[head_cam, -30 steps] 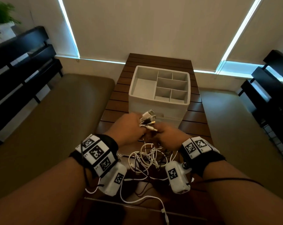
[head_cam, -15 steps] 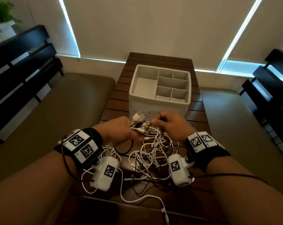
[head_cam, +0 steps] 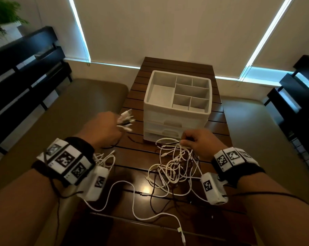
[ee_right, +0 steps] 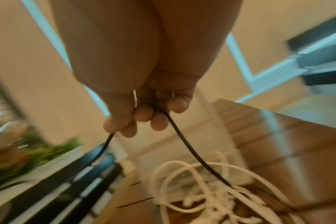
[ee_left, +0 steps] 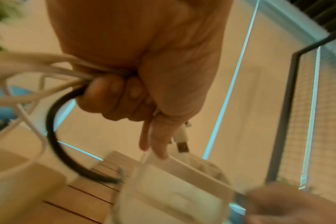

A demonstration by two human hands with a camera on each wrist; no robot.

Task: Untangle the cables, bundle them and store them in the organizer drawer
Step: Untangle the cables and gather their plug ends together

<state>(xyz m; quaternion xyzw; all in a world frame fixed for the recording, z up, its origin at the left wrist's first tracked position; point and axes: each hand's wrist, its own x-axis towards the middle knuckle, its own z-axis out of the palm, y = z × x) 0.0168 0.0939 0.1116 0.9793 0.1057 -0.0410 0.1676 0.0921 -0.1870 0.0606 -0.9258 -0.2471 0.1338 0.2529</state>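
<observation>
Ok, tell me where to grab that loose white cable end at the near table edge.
Pinch the loose white cable just behind its connector, coming from above with the right hand. That end lies flat and apart from the tangle, so it should probably draw out cleanly.

Left hand (ee_left: pixel 136 63) grips white and black cables (ee_left: pixel 54 71)

The organizer (head_cam: pixel 176 110) stands on the table (head_cam: pixel 219 125), with the cables (head_cam: pixel 173 167) in front of it.
</observation>
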